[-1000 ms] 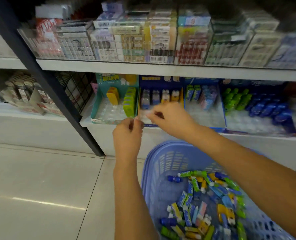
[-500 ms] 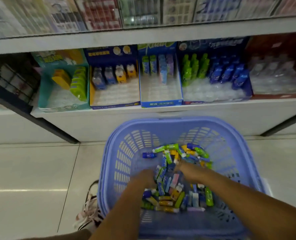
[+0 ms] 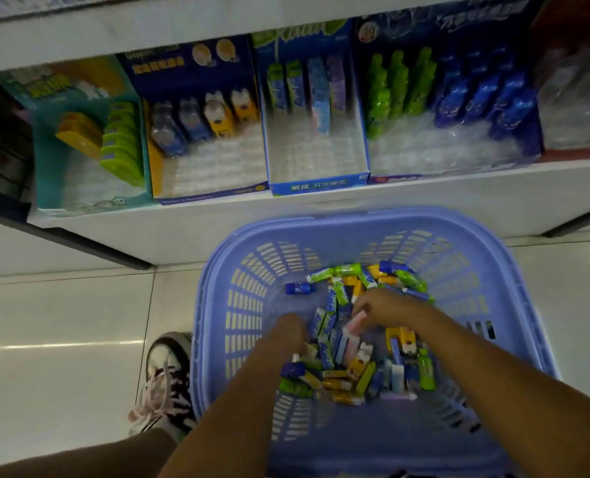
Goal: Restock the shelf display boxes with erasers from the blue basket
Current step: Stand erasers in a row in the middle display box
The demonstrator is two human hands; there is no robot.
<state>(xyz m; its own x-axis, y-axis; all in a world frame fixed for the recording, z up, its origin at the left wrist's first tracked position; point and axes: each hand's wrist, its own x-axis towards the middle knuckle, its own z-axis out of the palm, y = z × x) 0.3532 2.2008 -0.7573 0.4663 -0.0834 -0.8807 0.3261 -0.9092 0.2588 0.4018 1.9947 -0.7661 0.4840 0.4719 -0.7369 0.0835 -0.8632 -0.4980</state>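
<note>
Erasers point(image 3: 355, 367) lie heaped in the blue basket point(image 3: 238, 305) directly under both hands; the right hand point(image 3: 386, 308) pinches a pink eraser point(image 3: 355, 322), while the left hand point(image 3: 288, 331) hides its grip.

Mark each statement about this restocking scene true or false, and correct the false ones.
1. The left hand and the right hand are both inside the blue basket. True.
2. The blue basket stands on the shelf. False: it stands on the floor tiles in front of the shelf.
3. The right hand pinches a pink eraser. True.
4. The light blue display box is full to its front. False: erasers stand only at its back, and its front rows are empty.
5. A shoe shows to the right of the basket. False: it is to the left of it.
</note>
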